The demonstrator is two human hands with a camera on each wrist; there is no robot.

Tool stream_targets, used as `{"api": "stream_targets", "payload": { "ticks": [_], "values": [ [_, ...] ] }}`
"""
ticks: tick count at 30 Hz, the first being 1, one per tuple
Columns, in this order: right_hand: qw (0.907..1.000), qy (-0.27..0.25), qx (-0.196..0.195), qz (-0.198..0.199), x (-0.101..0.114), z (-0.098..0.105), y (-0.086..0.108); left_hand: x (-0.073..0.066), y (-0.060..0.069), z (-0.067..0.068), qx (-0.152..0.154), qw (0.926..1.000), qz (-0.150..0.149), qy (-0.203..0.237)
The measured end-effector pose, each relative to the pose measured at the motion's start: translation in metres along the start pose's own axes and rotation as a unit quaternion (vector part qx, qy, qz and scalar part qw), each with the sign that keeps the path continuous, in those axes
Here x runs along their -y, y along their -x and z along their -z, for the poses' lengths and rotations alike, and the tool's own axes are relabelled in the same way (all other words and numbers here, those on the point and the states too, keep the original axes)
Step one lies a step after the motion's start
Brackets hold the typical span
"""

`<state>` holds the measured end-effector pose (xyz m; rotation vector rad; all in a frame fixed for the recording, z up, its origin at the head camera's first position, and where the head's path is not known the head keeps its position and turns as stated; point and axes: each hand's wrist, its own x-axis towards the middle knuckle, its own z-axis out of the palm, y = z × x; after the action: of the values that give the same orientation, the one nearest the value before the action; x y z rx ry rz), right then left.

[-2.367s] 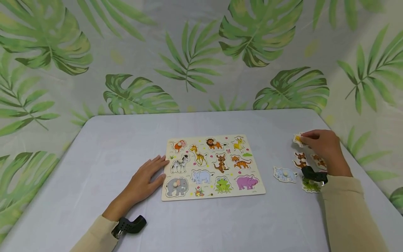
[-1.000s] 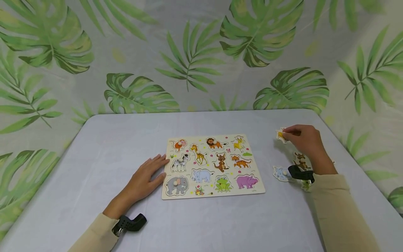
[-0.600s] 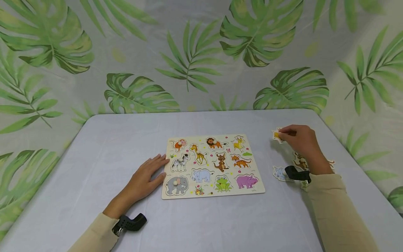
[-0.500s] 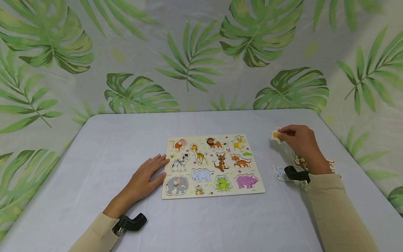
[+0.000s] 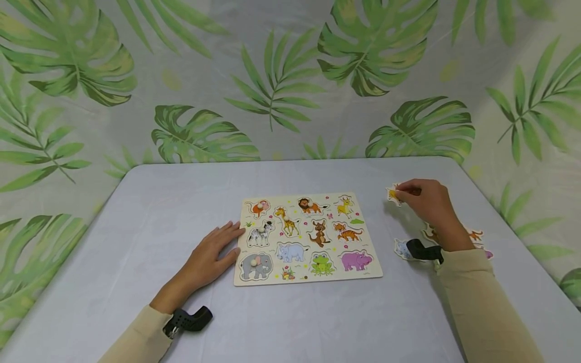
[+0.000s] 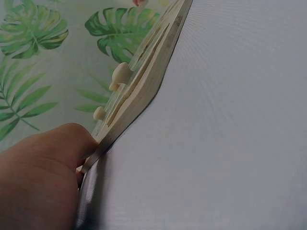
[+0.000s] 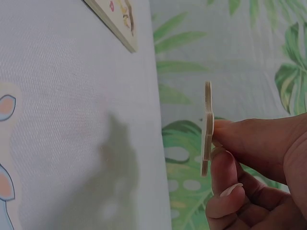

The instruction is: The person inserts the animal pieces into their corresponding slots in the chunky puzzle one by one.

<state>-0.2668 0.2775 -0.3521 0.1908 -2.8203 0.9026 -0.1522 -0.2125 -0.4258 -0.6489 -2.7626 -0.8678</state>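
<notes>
My right hand [image 5: 428, 204] pinches a small yellow animal puzzle piece [image 5: 391, 195] between thumb and fingertips. It is raised over the table, right of the puzzle board [image 5: 313, 279]; in the right wrist view the wooden piece [image 7: 207, 129] appears edge-on. Flat on the table, my left hand [image 5: 210, 257] touches the board's left edge with its fingers extended. Knobbed elephant [image 5: 255, 267], zebra [image 5: 260, 234], giraffe [image 5: 286, 222], lion [image 5: 310, 206] and monkey [image 5: 258, 208] pieces sit in the board. Other outlines, such as the yellow antelope and purple hippo, show no knobs.
Loose pieces lie below my right hand: a blue rhino [image 5: 401, 249], a brown kangaroo [image 5: 429, 233], a tiger [image 5: 475, 235] and a purple piece [image 5: 488, 254]. My wrist and sleeve partly hide them. A leaf-print cloth [image 5: 272, 75] hangs behind the white table [image 5: 290, 322].
My right hand has carried the yellow puzzle piece left from above the loose pieces toward the board, slowing lately. My left hand and the board have stayed in place.
</notes>
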Motion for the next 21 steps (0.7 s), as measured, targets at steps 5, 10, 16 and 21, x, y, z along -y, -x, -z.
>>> {"api": "stream_targets", "payload": {
  "ticks": [5, 10, 16, 21],
  "values": [
    [1.0, 0.0, -0.001, 0.004, 0.002, -0.002, 0.0, -0.002, 0.0, 0.001, 0.009, 0.9999, 0.01, -0.001],
    [1.0, -0.003, 0.0, 0.002, 0.006, -0.004, 0.0, -0.002, 0.001, 0.002, 0.008, 0.9999, 0.011, -0.004],
    [1.0, -0.005, 0.0, 0.005, 0.01, -0.008, 0.0, -0.001, 0.001, 0.002, 0.012, 0.9998, 0.014, -0.005],
    [0.9998, -0.006, 0.003, 0.018, 0.012, -0.01, -0.001, -0.003, -0.001, 0.002, 0.006, 1.0, 0.005, -0.004]
  ]
}}
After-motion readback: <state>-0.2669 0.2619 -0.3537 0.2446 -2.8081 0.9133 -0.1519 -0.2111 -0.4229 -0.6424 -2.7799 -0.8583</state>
